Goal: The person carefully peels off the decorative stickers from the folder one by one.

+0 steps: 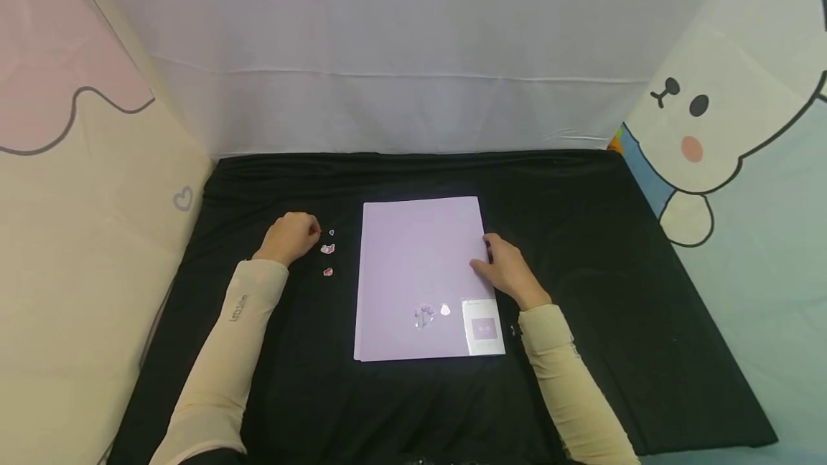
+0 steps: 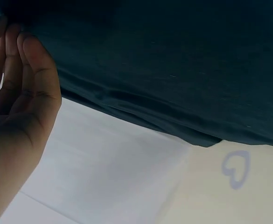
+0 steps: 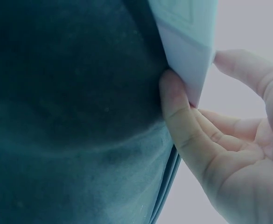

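A lilac folder (image 1: 420,264) lies flat on the black cloth, its thick pale edge visible in the right wrist view. My right hand (image 1: 510,275) holds its right edge, the thumb on top and the fingers (image 3: 178,100) against the side. Small pink stickers, one of them (image 1: 328,249), lie on the cloth left of the folder. Beside them my left hand (image 1: 291,237) has bent fingers, with thumb and fingertips close together. Whether anything is between those fingertips is hidden. A purple flower decoration (image 1: 423,316) and a small white piece (image 1: 445,310) sit low on the cover.
A clear-and-white label (image 1: 478,339) with a lilac square covers the folder's lower right corner. Black cloth (image 1: 614,293) spreads over the table around it. A white curtain (image 1: 413,56) hangs behind, and cartoon-printed curtains stand at both sides. A tiny item (image 1: 513,331) lies near the right wrist.
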